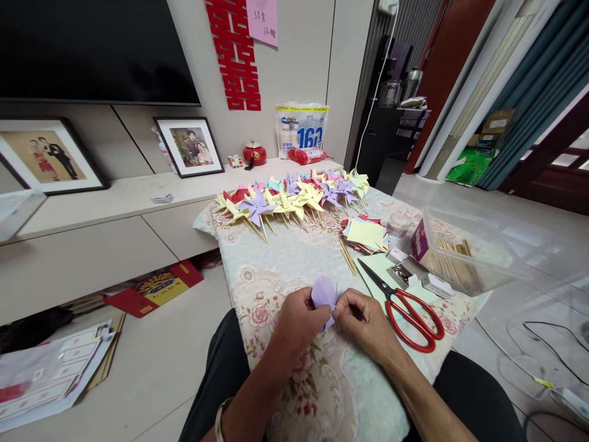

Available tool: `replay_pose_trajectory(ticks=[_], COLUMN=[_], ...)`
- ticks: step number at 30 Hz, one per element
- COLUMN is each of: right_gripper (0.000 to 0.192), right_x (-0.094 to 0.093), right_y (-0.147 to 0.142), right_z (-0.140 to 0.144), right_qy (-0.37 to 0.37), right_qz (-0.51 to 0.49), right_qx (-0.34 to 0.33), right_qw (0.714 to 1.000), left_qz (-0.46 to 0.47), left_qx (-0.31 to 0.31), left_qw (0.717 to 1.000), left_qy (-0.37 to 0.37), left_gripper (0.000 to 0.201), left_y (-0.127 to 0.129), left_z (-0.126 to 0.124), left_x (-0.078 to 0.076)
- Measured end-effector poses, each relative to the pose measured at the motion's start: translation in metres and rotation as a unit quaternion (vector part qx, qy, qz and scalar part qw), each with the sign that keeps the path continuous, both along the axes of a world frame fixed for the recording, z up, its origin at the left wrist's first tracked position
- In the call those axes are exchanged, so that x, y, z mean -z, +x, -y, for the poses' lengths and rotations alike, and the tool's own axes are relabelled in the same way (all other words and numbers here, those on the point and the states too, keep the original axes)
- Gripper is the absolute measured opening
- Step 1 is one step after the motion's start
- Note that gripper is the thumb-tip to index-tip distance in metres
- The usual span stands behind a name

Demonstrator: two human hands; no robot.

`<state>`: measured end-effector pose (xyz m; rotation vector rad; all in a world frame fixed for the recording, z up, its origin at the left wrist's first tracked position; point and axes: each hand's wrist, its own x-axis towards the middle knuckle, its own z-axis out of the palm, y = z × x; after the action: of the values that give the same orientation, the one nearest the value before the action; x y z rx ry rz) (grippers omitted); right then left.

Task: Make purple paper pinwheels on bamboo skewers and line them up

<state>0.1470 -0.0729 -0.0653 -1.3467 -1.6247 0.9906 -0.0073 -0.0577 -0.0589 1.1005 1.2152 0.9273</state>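
hands: left hand and right hand both pinch the purple paper
paper: between both fingertips, just above the surface, equally near both
nearby: red scissors right of right hand

Beige wall — dark television, low cabinet, pale floor.

This is a living room in a home; far beyond the fingers a dark television hangs over a long low cabinet; framed family photos lean on it; a red paper decoration is on the wall; just under the fingers a flowered cloth covers the low table; ahead of them lie paper pinwheels; to their right, red scissors.
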Motion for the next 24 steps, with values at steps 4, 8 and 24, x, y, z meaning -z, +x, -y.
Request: replay_pose_trajectory(ticks=[4,8,24], right_gripper=[0.012,0.015,0.086], right_x=[0.001,0.001,0.0], right_y=[0.0,0.0,0.009], right_z=[0.001,0.001,-0.001], right_qy=[-0.005,-0.012,-0.164], right_qz=[-0.006,-0.012,-0.339], right_qx=[0.002,-0.007,-0.106], right_qw=[1.0,1.0,0.92], left_qz=[-0.016,-0.045,-0.066], left_qx=[-0.009,-0.032,0.226], left_qw=[1.0,0.998,0.971], left_qy=[0.02,0.039,-0.034], left_gripper=[0.009,0.005,0.003], left_y=[0.001,0.001,-0.03], left_z=[0.0,0.001,-0.024], left_x=[0.006,0.007,-0.032])
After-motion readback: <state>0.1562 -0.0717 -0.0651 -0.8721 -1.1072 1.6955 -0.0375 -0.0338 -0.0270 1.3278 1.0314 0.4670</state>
